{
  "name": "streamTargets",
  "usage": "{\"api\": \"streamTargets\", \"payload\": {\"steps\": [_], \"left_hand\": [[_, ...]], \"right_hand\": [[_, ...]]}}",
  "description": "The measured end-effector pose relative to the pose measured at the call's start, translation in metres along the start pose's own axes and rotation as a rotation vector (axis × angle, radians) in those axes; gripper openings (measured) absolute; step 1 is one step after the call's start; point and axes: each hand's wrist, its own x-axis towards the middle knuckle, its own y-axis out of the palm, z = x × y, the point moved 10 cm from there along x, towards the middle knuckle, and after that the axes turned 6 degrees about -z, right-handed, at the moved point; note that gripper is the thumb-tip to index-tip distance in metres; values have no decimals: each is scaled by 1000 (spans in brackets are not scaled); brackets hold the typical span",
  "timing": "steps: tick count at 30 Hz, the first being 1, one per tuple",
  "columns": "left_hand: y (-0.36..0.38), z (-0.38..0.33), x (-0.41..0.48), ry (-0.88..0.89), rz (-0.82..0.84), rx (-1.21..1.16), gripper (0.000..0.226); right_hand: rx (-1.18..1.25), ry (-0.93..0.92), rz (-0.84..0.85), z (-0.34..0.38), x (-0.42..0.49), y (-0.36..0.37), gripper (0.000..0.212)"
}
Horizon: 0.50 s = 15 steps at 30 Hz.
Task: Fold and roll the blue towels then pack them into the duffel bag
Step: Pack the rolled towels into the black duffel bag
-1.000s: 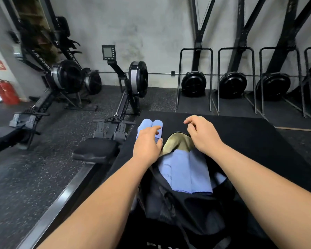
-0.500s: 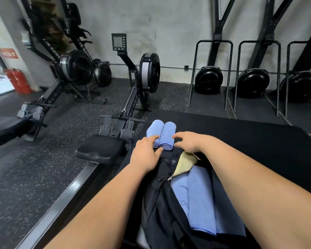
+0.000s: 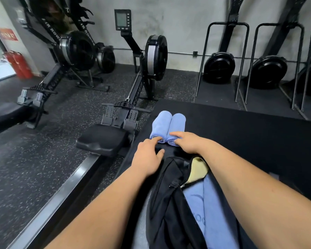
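On the black mat (image 3: 241, 132) in front of you, two rolled blue towels lie side by side and touch along their length, with their ends toward you: the left roll (image 3: 160, 123) and the right roll (image 3: 178, 123). Your left hand (image 3: 147, 159) is released, its fingers (image 3: 157, 139) are stretched forward, and the forefinger touches the near end of the left roll, while the thumb rests on the mat apart from it. Your right hand (image 3: 188, 142) lies on the near end of the right roll; one finger is on top of it and another is lower at the end face, but you cannot tell whether they already grasp it or only rest there. Just behind both hands, nearer to you, the black bag (image 3: 167, 194) is open between your forearms. Inside it you see folded towels (image 3: 205, 203) of the same blue, and a yellow cloth (image 3: 198, 169) at the far end of the opening. To the left, beside the mat, a rower (image 3: 151, 56) stands on the speckled floor with its seat (image 3: 102, 139) near your left hand.
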Motion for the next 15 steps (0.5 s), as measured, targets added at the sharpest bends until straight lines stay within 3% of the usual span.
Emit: {"api": "streamTargets", "payload": {"steps": [6,12,15], "left_hand": [[-5,2,0,-25,1,12,53],[-17,-20,-6,-25,1,11,58],[-31,-40,-11,-23,-15,-21,59]], "right_hand": [[204,90,-134,-12,-5,-11,52],[281,124,-252,-17,-31,-40,82],[300,104,-305,-13,-51,-59,81]]}}
